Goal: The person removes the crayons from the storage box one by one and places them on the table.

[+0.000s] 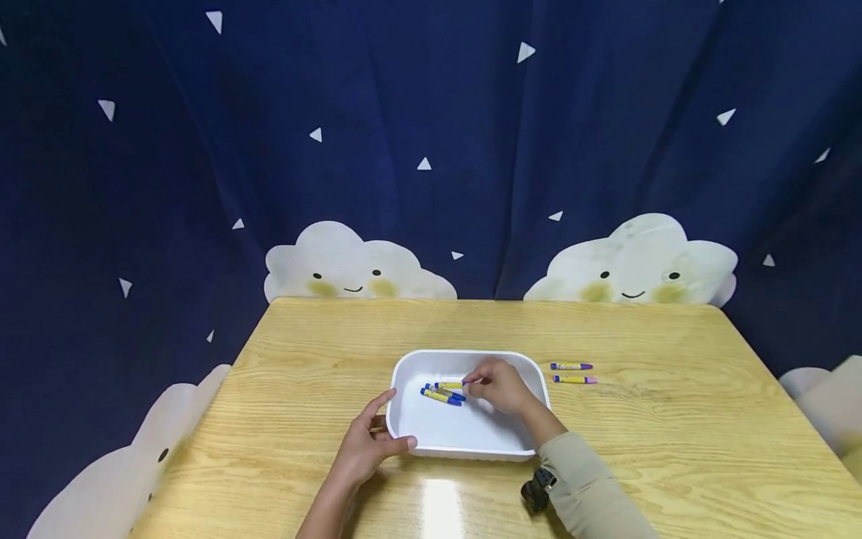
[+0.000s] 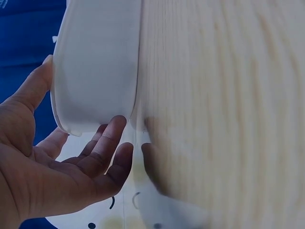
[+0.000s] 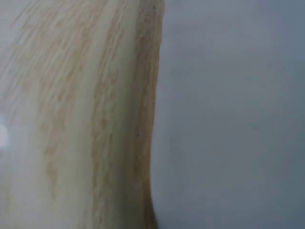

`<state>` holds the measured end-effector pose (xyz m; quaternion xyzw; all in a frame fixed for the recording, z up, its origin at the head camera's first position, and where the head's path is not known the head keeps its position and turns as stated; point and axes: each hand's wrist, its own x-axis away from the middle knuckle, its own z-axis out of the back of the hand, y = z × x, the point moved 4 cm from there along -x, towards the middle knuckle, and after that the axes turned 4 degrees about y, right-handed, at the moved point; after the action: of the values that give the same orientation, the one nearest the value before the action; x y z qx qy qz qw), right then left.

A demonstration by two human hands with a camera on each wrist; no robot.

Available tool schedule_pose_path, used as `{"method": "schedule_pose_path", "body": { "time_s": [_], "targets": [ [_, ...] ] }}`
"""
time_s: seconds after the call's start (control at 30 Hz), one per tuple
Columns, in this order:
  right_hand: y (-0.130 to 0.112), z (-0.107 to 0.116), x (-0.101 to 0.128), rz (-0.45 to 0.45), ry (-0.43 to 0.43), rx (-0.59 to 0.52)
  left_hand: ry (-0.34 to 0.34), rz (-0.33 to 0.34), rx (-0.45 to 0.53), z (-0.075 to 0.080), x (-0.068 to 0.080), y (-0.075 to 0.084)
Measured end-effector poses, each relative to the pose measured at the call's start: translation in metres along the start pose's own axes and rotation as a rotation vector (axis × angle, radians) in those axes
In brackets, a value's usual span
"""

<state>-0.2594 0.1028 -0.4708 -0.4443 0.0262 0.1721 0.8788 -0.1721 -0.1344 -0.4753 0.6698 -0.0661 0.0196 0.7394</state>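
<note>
A white plastic bin point(image 1: 447, 432) sits on the table, several crayons point(image 1: 441, 397) with yellow wrappers and blue ends lying inside it. My left hand point(image 1: 359, 448) holds the bin's left end, thumb at the near rim and index finger at the left rim. From the left wrist, the hand point(image 2: 71, 176) shows bent fingers against the bin's outer wall point(image 2: 97, 67). Inside the bin, my right hand point(image 1: 501, 387) pinches the end of a yellow-wrapped crayon point(image 1: 448, 385) between thumb and fingertips. The right wrist view catches only the blurred bin wall point(image 3: 228, 114) and wood; the hand is outside it.
To the right of the bin, a purple crayon point(image 1: 571, 367) and a pink crayon point(image 1: 575, 379) lie on the wooden table point(image 1: 323, 352). Behind the table hangs a dark blue curtain point(image 1: 377, 112) with white triangles and clouds. A black wrist camera point(image 1: 536, 490) sits below the right sleeve.
</note>
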Motion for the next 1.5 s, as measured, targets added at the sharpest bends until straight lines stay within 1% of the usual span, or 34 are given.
{"method": "schedule_pose_path", "body": {
  "time_s": [0.13, 0.23, 0.37, 0.47, 0.57, 0.67, 0.8, 0.93, 1.07, 1.2, 1.33, 1.43, 1.5],
  "targets": [
    [-0.002, 0.005, 0.003, 0.044, 0.004, 0.018, -0.006, 0.001, 0.006, -0.001, 0.000, -0.001],
    [-0.007, 0.014, 0.008, 0.096, 0.019, 0.021, -0.015, -0.008, 0.007, -0.002, 0.000, -0.001],
    [-0.015, 0.027, 0.015, 0.123, 0.019, 0.010, 0.001, -0.007, -0.009, 0.001, 0.000, -0.001],
    [-0.017, 0.034, 0.020, 0.100, 0.022, -0.005, 0.005, 0.001, -0.013, 0.002, -0.001, -0.001],
    [-0.017, 0.041, 0.026, 0.067, 0.047, -0.010, -0.004, 0.000, -0.008, 0.000, -0.001, -0.001],
    [-0.017, 0.049, 0.031, 0.054, 0.069, -0.005, -0.006, -0.004, -0.010, 0.000, 0.000, -0.001],
    [-0.017, 0.059, 0.037, 0.018, 0.082, -0.032, 0.000, 0.001, -0.017, 0.000, 0.000, -0.001],
    [-0.015, 0.070, 0.045, -0.044, 0.086, -0.088, 0.010, 0.002, -0.028, 0.001, 0.000, 0.000],
    [-0.010, 0.082, 0.056, -0.093, 0.099, -0.154, 0.001, -0.008, -0.026, 0.000, 0.001, 0.002],
    [-0.002, 0.098, 0.064, -0.108, 0.143, -0.206, -0.005, -0.013, -0.027, 0.000, 0.001, 0.003],
    [0.008, 0.113, 0.072, -0.089, 0.186, -0.254, 0.000, -0.012, -0.045, 0.002, 0.001, 0.004],
    [0.015, 0.122, 0.078, -0.084, 0.203, -0.259, 0.002, -0.009, -0.049, 0.002, 0.000, 0.004],
    [0.020, 0.128, 0.082, -0.101, 0.202, -0.247, 0.003, -0.013, -0.048, 0.002, 0.000, 0.004]
  ]
}}
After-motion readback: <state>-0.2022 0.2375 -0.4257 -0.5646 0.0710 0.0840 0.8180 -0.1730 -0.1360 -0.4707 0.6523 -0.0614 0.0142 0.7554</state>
